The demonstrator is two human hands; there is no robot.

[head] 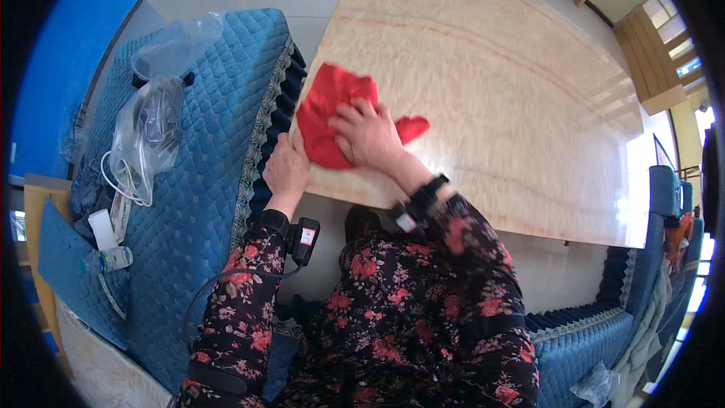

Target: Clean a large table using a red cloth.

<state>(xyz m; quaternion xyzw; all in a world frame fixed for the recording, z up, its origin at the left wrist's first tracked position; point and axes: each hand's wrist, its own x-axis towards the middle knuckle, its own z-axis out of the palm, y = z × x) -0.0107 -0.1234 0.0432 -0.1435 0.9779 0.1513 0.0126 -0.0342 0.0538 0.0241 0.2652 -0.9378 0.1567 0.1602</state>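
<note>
A red cloth (334,88) lies crumpled on the stone-patterned tabletop (464,68), at its near left corner. My right hand (368,133) is on top of the cloth, its fingers slightly bent and pressing into it. One narrow end of the cloth sticks out to the right from under that hand. My left hand (288,164) clasps the table's left edge beside the cloth, with the thumb uppermost and the other fingers partly hidden. Both wrists wear black straps with small devices attached.
To the left is a blue quilted sofa (209,141) bearing a clear plastic bag (150,124), a white cable and a plastic bottle (116,259). Another blue quilted seat (583,351) stands at lower right, with a crumpled plastic bag (597,385) on it.
</note>
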